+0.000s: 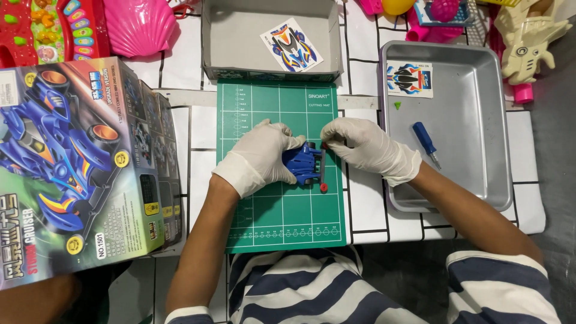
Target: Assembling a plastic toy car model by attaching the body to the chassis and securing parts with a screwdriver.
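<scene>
A small blue toy car body (303,163) lies on a green cutting mat (282,210). My left hand (264,157), in a white glove, grips the car body from its left side. My right hand (363,146), also gloved, pinches the top end of a dark axle bar at the car's right edge. The bar's lower end carries a small red piece (324,188). The fingers hide much of the car.
A metal tray (474,156) on the right holds a blue screwdriver (425,141) and a sticker sheet (410,78). A grey open box (240,42) with another sticker sheet sits behind the mat. A large colourful toy-car box (72,168) stands left. Plastic toys line the back.
</scene>
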